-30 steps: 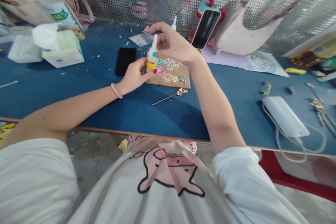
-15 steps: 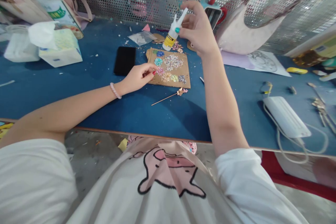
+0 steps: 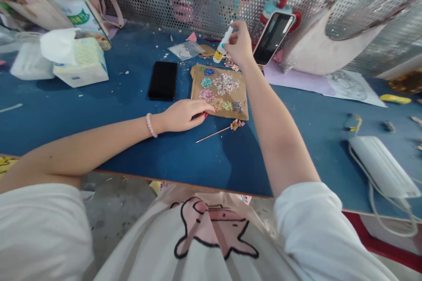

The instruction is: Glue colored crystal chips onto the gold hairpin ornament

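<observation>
In the frame's upper middle, the tilted glue bottle (image 3: 220, 51) is pinched by the right hand (image 3: 241, 45), best kept steady near the tiny gems (image 3: 226, 83); whether anything is held by the left hand (image 3: 184, 116) cannot be told.

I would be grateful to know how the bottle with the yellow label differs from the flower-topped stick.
The bottle is stout and white with a yellow label, while the stick is thin and copper-coloured. The bottle tilts in the right hand; the stick lies flat on the table, untouched. The bottle is beyond the cardboard, the stick on its near side. Both are close to the cardboard.
</observation>
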